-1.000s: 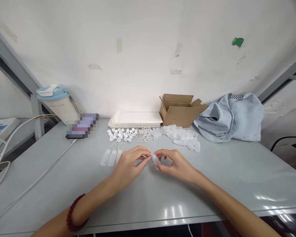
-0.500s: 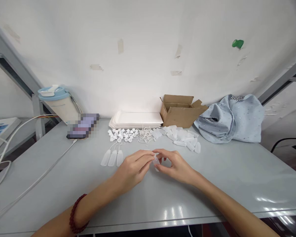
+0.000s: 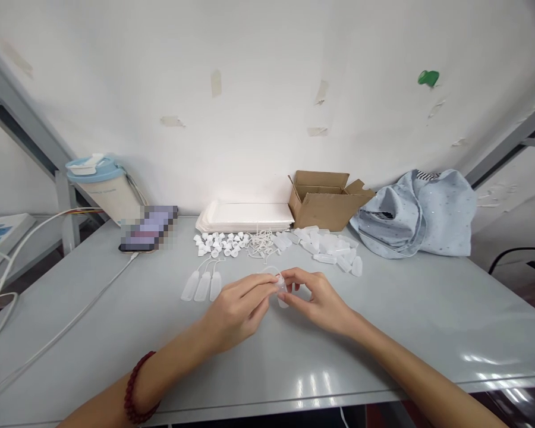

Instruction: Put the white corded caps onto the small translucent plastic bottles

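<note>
The right hand (image 3: 318, 300) has thumb and forefinger clamped on a small bottle (image 3: 282, 287), tilted slightly, neck away from the person. The left hand (image 3: 238, 309) lays its fingers, held together, against the neck; whether they grip it cannot be told. A thin cord (image 3: 273, 268) arcs up just beyond the left fingertips. The bottle is near the middle of the table (image 3: 383, 321), well back from the front edge; whether its base touches the surface is unclear.

Room is tightest on the far side. A heap of loops (image 3: 261, 244) lies just beyond the hands, with caps (image 3: 223, 244) to its left and a pile of spare bottles (image 3: 332, 244) to its right. Behind these, a white stack (image 3: 249, 216) and a carton (image 3: 330, 211) stand near the wall (image 3: 267, 89). Three corded bottles (image 3: 202, 287) lie in a row just beside the left hand, limiting sideways movement there.

Toward the person, a broad stretch of grey top runs to the front edge, which both forearms cross. Another wide stretch opens right of the right hand, up to the blue cloth (image 3: 446, 217) at the back. At far left, the phone (image 3: 147, 230) trails a cable (image 3: 84, 315) diagonally toward the front.
</note>
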Tool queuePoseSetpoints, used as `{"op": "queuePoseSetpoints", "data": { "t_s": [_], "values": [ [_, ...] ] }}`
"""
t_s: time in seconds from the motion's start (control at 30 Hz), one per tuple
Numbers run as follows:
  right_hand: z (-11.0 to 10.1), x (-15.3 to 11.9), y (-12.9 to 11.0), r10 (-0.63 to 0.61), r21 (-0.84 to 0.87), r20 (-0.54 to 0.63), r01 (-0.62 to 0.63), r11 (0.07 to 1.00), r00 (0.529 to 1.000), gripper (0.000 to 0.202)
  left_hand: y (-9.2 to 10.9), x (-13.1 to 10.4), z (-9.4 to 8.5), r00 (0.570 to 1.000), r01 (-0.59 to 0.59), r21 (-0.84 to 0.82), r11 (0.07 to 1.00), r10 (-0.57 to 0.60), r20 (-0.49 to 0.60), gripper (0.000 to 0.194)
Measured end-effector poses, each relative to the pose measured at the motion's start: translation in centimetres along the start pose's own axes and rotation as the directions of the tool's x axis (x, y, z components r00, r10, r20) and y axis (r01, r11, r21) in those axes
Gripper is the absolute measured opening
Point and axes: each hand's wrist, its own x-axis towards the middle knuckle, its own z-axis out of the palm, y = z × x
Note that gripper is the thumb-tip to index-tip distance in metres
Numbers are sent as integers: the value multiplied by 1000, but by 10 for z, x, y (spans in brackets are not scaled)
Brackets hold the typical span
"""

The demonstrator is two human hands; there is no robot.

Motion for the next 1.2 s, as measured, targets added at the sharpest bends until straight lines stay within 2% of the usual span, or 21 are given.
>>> {"op": "queuePoseSetpoints", "data": {
  "t_s": [0.13, 0.33, 0.43, 0.53, 0.6, 0.73, 0.9, 1.0, 1.1, 1.2],
  "values": [
    [1, 0, 1, 10, 54, -12, -10, 998, 1000, 13, 0, 1, -1, 1000, -17, -8, 1000, 18, 14, 32],
    [-1, 0, -2, 82, 141, -31, -77, 987, 996, 19, 2, 2, -2, 998, -54, -40, 998, 53, -13, 35],
    [-3, 0, -2, 126, 240, -14, -119, 964, 992, 20, 4, 3, -2, 999, -30, -48, 998, 30, -17, 35],
    [-4, 1, -1, 136, 425, 49, -144, 894, 989, 19, 5, 4, -3, 997, 76, -51, 996, -77, -26, 32],
    [-5, 2, -1, 119, 542, 103, -156, 826, 987, 21, 5, 6, -5, 991, 133, -54, 990, -132, 22, 36],
    [-6, 4, 1, 92, 671, 171, -184, 718, 981, 23, 5, 8, -7, 987, 85, -65, 994, -76, 139, 54],
    [-7, 5, 2, 74, 743, 250, -240, 624, 965, 24, 6, 8, -3, 992, 49, -40, 998, -44, 115, 54],
    [-7, 5, 1, 59, 708, 255, -227, 668, 965, 25, 7, 8, -4, 995, 47, -32, 998, -44, 94, 49],
    [-6, 4, -1, 35, 596, 236, -173, 784, 971, 26, 7, 9, -6, 993, 42, 27, 999, -45, 112, 44],
    [-3, 2, -2, 80, 480, 139, -138, 866, 987, 26, 6, 10, -8, 988, 16, 113, 993, -33, 151, 37]
  ]
}}
